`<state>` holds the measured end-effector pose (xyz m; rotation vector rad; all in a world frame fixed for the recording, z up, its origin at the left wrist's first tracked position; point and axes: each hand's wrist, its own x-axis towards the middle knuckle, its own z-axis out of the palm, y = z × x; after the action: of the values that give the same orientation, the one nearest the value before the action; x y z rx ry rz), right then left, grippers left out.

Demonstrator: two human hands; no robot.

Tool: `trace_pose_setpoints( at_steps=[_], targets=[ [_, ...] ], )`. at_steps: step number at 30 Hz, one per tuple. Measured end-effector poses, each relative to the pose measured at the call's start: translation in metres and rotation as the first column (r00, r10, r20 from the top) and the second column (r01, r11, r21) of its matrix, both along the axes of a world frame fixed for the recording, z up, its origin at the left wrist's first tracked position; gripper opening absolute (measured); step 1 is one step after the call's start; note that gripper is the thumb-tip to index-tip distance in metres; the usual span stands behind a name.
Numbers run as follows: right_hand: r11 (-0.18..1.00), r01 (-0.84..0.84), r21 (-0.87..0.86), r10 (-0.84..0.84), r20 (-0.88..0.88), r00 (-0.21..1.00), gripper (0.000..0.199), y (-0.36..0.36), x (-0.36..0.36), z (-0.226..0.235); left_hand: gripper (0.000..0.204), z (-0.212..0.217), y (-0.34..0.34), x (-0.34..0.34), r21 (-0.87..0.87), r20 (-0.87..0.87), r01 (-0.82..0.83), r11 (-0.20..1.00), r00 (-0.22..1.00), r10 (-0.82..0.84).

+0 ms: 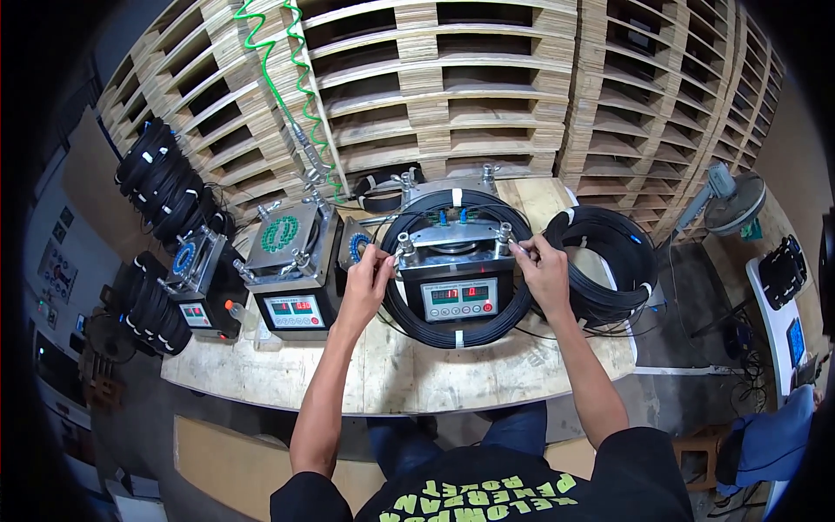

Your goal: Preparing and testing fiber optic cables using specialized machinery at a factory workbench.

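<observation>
A black box-shaped machine (458, 301) with a metal top and a red-lit display panel stands on the wooden table, in front of me. A tied coil of thin black cable (459, 337) loops around it, with white ties and two blue-tipped ends (463, 215) above the metal plate. My left hand (369, 280) is closed in a pinch at the left end of the machine's metal top, beside a knobbed post. At the right end my right hand (544, 275) pinches in the same way, near the other post. What the fingertips hold is too small to make out.
Two similar machines (294, 309) (197, 315) stand to the left, with a small orange-capped bottle (233, 310) between them. More black cable coils (609, 261) lie at the right and pile up at the far left. Stacked wooden pallets (444, 78) rise behind the table (409, 383). A green air hose hangs there.
</observation>
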<state>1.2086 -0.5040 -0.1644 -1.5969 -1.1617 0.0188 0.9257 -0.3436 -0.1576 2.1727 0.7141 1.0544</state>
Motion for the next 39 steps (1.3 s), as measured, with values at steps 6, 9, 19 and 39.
trace_pose_setpoints(
  at_steps=[6,9,19,39],
  targets=[
    [0.999,0.017,-0.045,-0.019,-0.051,0.998,0.025,-0.001,0.001,0.004,0.015,0.001,-0.002,0.002,-0.040,0.015,-0.003,0.999,1.000,0.003],
    [0.999,-0.029,-0.036,0.027,-0.055,0.998,0.025,-0.001,0.004,0.006,0.016,0.005,-0.004,0.001,-0.029,0.002,0.005,1.000,1.000,-0.005],
    [0.972,0.041,0.230,-0.024,-0.076,0.997,0.021,0.063,0.075,0.003,0.037,0.051,0.089,-0.008,-0.277,0.004,-0.010,0.961,1.000,0.012],
    [0.968,-0.171,-0.185,0.113,-0.287,0.951,0.022,0.216,0.133,-0.013,0.042,-0.011,0.198,0.102,-0.721,-0.025,-0.067,0.690,0.997,0.071]
  ],
)
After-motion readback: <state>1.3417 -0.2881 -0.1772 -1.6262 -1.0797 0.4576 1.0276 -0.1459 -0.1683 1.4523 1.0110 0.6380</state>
